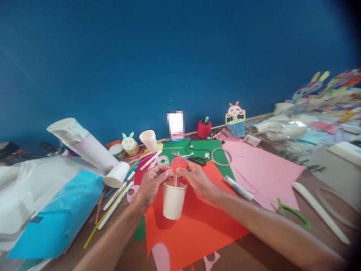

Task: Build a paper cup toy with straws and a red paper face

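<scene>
Over an orange sheet (203,226) is a white paper cup (173,203), with a red-orange paper face (178,163) above its rim. Blue marks show on the face, and a pale stick (176,180) runs from it down into the cup. My left hand (155,180) pinches a small pink piece (170,172) at the face's left lower edge. Thumb and fingers of my right hand (196,177) grip the face at its right lower side. Both hands are just above the cup rim.
Markers and coloured sticks (117,203), a blue packet (59,214) and a paper roll (93,148) lie left. Behind are a tape roll (163,160), scissors (197,161) and another cup (149,140). Pink sheets (262,169), green scissors (295,214) and a glue tube (239,188) lie right.
</scene>
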A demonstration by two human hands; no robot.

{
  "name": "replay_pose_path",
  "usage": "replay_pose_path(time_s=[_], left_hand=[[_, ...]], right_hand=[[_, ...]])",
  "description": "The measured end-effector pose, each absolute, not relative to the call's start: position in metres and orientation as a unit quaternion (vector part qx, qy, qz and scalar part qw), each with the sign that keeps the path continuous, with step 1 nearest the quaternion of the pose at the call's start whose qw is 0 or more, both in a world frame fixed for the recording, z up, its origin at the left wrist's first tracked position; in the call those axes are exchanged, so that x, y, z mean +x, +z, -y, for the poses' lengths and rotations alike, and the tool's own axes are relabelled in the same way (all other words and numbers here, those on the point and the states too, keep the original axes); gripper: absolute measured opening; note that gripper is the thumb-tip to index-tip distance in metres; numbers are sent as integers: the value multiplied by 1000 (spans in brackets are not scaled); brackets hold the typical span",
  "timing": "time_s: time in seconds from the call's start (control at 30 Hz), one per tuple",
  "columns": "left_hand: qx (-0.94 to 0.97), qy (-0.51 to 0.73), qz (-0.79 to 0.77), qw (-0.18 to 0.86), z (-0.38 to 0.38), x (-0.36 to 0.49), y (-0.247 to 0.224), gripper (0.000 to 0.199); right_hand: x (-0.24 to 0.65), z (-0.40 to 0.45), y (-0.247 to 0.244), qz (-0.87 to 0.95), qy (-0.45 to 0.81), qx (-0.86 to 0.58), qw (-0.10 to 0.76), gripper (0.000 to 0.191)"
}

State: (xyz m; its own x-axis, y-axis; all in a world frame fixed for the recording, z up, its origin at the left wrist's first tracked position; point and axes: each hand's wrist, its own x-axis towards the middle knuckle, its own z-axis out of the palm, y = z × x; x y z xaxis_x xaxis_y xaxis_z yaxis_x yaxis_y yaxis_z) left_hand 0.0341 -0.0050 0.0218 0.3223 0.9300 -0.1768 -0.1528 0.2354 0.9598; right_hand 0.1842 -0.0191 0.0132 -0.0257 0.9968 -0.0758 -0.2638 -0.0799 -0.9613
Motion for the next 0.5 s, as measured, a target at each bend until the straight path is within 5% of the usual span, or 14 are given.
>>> replay_pose_path(time_s=[0.23,0.5], left_hand=[[463,422,-399,670,3,33,18,18],[600,393,-456,526,2,31,24,23]], right_hand=[[186,18,14,393,627,-408,535,14],[182,20,14,395,599,-441,540,15]])
